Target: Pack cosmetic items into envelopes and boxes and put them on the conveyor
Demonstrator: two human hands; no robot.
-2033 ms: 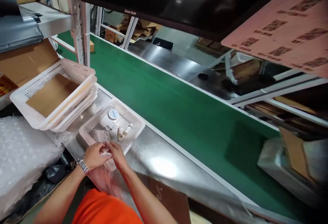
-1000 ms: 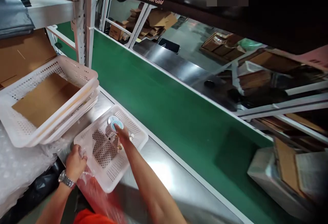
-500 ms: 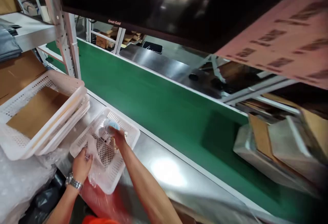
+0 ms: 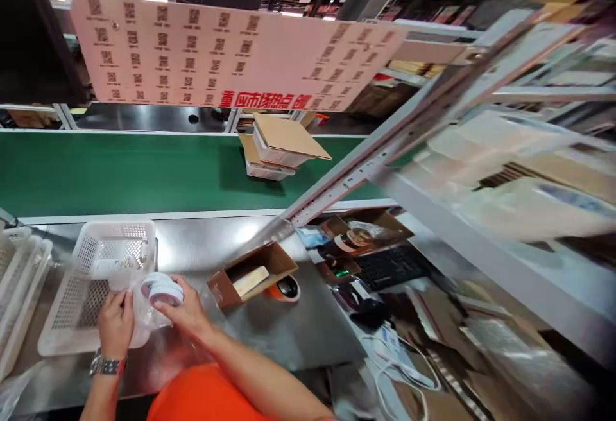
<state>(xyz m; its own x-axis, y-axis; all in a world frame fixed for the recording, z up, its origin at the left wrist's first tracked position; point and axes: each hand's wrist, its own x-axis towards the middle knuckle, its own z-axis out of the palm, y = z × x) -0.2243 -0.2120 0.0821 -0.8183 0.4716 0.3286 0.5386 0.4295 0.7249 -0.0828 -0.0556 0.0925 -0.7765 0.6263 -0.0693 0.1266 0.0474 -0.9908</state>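
A white perforated plastic basket [image 4: 60, 318] stands on the metal bench at the lower left. My left hand [image 4: 115, 318], with a watch on its wrist, is closed on a clear plastic bag [image 4: 144, 318] over the basket's front part. Just right of it, my right hand [image 4: 188, 305] grips white round pieces [image 4: 163, 289], two by the look of them, lying against the bag. Their exact kind is unclear. Several small items, too small to name, lie in the back of the basket beyond my hands.
Stacked white baskets [image 4: 22, 299] stand at the left edge. A cardboard box [image 4: 226, 289] and a tape roll [image 4: 290, 289] sit right of my hands. Behind runs a green conveyor belt [image 4: 144, 174] carrying cardboard-topped baskets [image 4: 283, 142]. A slanted metal post [image 4: 346, 174] rises at the right.
The view has swung to the right. My right hand has come out of the basket with the white round pieces, now beside the bag. My left hand still holds the bag.
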